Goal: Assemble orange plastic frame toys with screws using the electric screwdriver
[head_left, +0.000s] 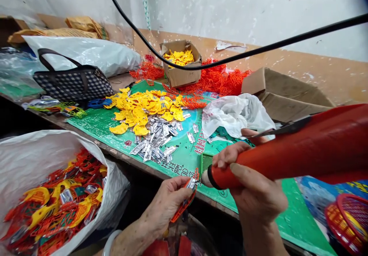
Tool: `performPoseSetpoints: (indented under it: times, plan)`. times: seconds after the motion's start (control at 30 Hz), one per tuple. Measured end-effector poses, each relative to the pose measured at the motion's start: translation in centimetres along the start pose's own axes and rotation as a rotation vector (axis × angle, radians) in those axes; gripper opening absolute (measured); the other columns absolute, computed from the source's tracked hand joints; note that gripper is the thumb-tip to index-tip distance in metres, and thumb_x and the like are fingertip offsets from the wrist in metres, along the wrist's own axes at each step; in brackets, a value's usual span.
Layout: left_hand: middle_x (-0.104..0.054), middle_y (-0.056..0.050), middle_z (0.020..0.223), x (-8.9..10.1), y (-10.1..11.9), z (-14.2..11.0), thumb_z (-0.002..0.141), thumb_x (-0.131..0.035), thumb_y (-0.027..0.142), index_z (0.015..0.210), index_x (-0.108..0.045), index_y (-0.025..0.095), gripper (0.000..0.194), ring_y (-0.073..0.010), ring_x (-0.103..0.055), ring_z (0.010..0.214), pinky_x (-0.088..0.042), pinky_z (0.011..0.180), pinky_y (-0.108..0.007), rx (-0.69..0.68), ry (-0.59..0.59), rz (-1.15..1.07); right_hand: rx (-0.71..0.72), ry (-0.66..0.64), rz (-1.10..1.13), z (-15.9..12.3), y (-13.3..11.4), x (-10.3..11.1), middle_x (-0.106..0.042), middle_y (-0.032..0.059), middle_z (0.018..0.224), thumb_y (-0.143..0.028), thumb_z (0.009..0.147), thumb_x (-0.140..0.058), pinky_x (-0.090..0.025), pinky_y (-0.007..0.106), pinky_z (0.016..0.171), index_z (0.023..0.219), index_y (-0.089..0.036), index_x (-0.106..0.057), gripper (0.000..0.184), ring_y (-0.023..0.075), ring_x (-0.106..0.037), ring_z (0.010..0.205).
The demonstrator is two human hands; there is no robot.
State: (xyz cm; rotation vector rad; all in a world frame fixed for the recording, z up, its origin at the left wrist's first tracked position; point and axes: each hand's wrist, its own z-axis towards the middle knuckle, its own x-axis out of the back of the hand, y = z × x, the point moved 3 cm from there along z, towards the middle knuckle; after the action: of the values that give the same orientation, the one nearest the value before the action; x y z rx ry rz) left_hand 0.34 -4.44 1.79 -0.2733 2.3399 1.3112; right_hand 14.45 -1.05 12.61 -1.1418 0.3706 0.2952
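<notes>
My left hand [165, 198] pinches a small orange plastic part [181, 208] with a silvery metal plate on it, just beyond the table's front edge. My right hand [255, 196] is wrapped round the front of a red power screwdriver [287, 152]. The tool's pale nose points left at the plate, its tip at or very near it; contact is too small to make out. Beyond my hands, a heap of silvery metal plates [161, 135] lies on the green sheet [99, 127]. Behind them is a pile of yellow plastic pieces [140, 108].
An open white sack [116, 175] of orange and yellow parts stands at left. A black cable [138, 31] arcs overhead. A carton [184, 77] of yellow pieces, orange netting [218, 81], a white plastic bag [238, 114] and a checked handbag [74, 81] sit behind. A red basket [345, 217] is at right.
</notes>
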Motion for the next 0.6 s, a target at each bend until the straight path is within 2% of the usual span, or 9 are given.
performPoseSetpoints:
  times: [0.13,0.4,0.6]
  plan:
    - [-0.07,-0.002,0.076,0.07,-0.06,-0.02,0.064,-0.081,0.029,0.091,-0.077,0.014,0.031,-0.0118,-0.053,0.065,-0.035,0.064,-0.023,0.005,0.012,-0.016,-0.016,0.004,0.011,0.0,0.43,0.06,-0.061,-0.0049,0.07,-0.009,0.068,-0.067,-0.052,0.032,0.061,0.11,-0.031,-0.058,0.047,0.0135,-0.059,0.061]
    - [-0.065,0.0,0.067,-0.13,0.24,-0.18,0.06,-0.081,0.026,0.085,-0.076,0.014,0.028,-0.0096,-0.049,0.06,-0.032,0.058,-0.022,0.038,0.042,-0.033,-0.057,0.006,-0.014,-0.21,0.75,-0.12,-0.062,-0.0061,0.069,-0.01,0.067,-0.069,-0.053,0.031,0.06,0.115,-0.031,-0.054,0.055,0.0134,-0.058,0.06]
    - [-0.065,0.0,0.067,-0.21,0.24,-0.25,0.059,-0.082,0.026,0.083,-0.076,0.014,0.027,-0.0099,-0.049,0.059,-0.033,0.056,-0.022,0.034,0.043,-0.04,-0.04,0.012,-0.049,-0.21,0.58,-0.25,-0.061,-0.0066,0.067,-0.011,0.067,-0.068,-0.052,0.031,0.058,0.113,-0.03,-0.055,0.052,0.0138,-0.058,0.058]
